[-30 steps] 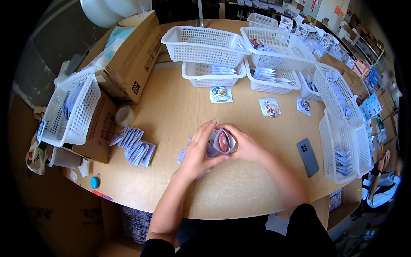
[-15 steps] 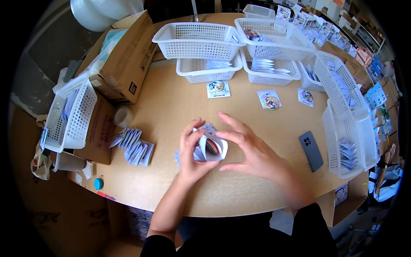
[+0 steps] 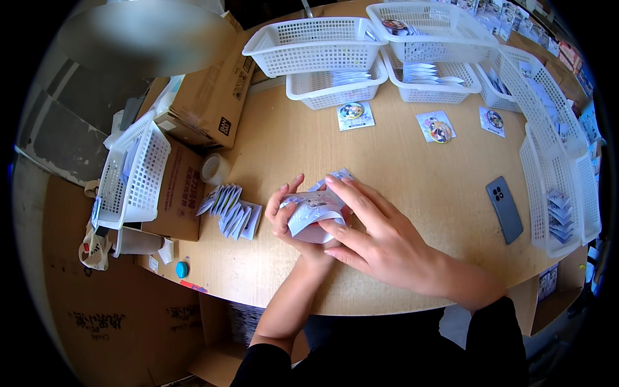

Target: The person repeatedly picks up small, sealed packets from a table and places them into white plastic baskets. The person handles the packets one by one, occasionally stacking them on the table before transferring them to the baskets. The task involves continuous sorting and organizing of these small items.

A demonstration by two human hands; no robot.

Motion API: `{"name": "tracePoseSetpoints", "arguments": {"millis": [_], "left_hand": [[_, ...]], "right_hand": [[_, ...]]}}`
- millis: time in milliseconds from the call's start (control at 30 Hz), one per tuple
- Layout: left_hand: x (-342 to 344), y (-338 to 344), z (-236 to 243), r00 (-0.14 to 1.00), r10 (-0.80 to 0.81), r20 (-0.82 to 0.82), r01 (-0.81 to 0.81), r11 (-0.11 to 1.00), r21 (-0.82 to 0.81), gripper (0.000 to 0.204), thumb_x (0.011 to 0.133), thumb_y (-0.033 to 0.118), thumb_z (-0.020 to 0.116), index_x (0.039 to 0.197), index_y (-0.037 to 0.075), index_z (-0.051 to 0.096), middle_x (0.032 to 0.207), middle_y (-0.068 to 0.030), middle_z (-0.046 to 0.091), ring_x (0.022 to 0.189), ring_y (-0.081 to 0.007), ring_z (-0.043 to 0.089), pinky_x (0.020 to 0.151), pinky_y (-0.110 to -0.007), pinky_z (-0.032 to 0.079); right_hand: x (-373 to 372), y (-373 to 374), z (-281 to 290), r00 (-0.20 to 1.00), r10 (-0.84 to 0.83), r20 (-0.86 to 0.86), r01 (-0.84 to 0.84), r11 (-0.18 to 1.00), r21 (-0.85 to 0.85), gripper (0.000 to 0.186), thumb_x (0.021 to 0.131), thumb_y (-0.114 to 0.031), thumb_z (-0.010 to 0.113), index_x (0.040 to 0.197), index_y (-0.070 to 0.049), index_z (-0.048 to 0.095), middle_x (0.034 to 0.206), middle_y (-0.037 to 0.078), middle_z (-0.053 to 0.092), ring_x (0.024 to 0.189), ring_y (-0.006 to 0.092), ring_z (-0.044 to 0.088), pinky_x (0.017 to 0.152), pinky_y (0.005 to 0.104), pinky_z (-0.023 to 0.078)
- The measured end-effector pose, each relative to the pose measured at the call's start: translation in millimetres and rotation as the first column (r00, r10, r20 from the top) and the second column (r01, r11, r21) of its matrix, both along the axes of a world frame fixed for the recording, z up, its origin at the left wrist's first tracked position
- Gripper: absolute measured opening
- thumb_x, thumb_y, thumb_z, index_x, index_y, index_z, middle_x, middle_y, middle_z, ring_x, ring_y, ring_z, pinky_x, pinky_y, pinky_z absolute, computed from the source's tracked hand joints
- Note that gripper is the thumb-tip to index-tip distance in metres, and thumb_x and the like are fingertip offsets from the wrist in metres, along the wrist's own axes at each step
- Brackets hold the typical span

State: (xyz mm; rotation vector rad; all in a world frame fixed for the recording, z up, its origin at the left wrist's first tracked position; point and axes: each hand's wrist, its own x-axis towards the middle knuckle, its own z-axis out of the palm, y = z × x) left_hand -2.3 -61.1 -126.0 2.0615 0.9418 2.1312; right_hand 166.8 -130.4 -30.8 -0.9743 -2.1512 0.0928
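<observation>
Wooden bench (image 3: 277,142) in a cluttered workroom, white mesh baskets (image 3: 316,46) ringing the far and right sides. Some sit stacked on others, likely to save bench space, and packets stand inside in rows, probably so they stay sorted.

Packet (image 3: 313,209) is in the two hands, raised over the near middle of the bench. Left hand (image 3: 293,238) cups it from the left and below, fingers curled round it, narrow, holding it; the sheet bows, apparently from that squeeze. Right hand (image 3: 380,245) comes over from the right, fingers slightly spread along the packet's right side, seemingly to steady or shape it. Can't tell whether the right thumb pinches it too; contact hidden.

More packets (image 3: 338,175) show just past the hands. Fanned pile (image 3: 222,200) lies left of the hands, edges staggered, maybe for easy pick-up. Three cards with round badges, left card (image 3: 354,116), middle card (image 3: 436,127), right card (image 3: 492,121), lie face up before the baskets, perhaps as markers. Phone (image 3: 504,209) lies off right, apart from the hands. Tape roll (image 3: 215,169) sits by the carton (image 3: 206,97).
</observation>
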Motion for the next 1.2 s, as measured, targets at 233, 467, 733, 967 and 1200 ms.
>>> {"name": "tracePoseSetpoints", "arguments": {"millis": [233,467,733,967,1200], "left_hand": [[0.5,-8.1,-4.9,0.999,-0.040,-0.003,0.039,0.983,-0.178,0.115,0.078,0.012,0.098,0.170,0.009,0.028,0.157,-0.0183,0.043,0.130,-0.0368,0.065,0.105,-0.050,0.057],[0.7,-12.8,-3.0,0.998,-0.059,0.023,0.063,0.972,-0.228,0.119,0.079,0.012,0.097,0.174,0.009,0.025,0.159,-0.0185,0.042,0.129,-0.0360,0.065,0.104,-0.049,0.056],[2.5,-11.5,-9.8,0.986,-0.121,0.112,0.140,0.973,-0.183,0.120,0.083,0.030,0.099,0.173,0.008,0.024,0.160,-0.0164,0.041,0.127,-0.0372,0.065,0.101,-0.049,0.057],[11.4,-14.2,-15.6,0.956,-0.292,-0.008,0.272,0.898,-0.346,0.126,0.091,0.014,0.093,0.179,0.011,0.003,0.172,-0.0239,0.033,0.134,-0.0362,0.062,0.109,-0.055,0.057],[1.6,-6.1,7.3,0.686,-0.053,-0.726,-0.253,0.918,-0.305,0.082,0.099,0.035,0.084,0.166,0.004,0.050,0.168,-0.0296,0.046,0.152,-0.0515,0.046,0.126,-0.064,0.038]], "right_hand": [[4.9,4.2,-5.7,0.983,0.055,-0.174,-0.076,0.990,-0.117,0.037,0.098,-0.013,0.081,0.132,-0.001,0.077,0.162,0.026,0.054,0.130,0.0383,0.070,0.108,0.0477,0.060],[-1.3,-0.8,-10.0,0.966,0.045,-0.253,-0.095,0.977,-0.189,0.037,0.098,-0.008,0.078,0.133,0.000,0.077,0.155,0.025,0.060,0.125,0.0377,0.071,0.106,0.0473,0.061],[-4.0,-6.3,-13.0,0.976,0.057,-0.211,-0.059,0.998,-0.002,0.045,0.088,-0.003,0.084,0.133,-0.004,0.079,0.153,0.022,0.065,0.125,0.0365,0.073,0.103,0.0441,0.063],[23.9,5.4,-23.2,0.997,-0.037,-0.065,0.054,0.957,0.286,0.054,0.087,-0.007,0.080,0.140,-0.009,0.075,0.127,0.012,0.079,0.108,0.0300,0.081,0.085,0.0428,0.067],[122.4,-25.3,12.9,0.900,-0.386,-0.201,0.418,0.896,0.149,0.034,0.082,0.006,0.074,0.115,-0.002,0.081,0.115,0.013,0.082,0.102,0.0329,0.079,0.090,0.0427,0.065]]}}
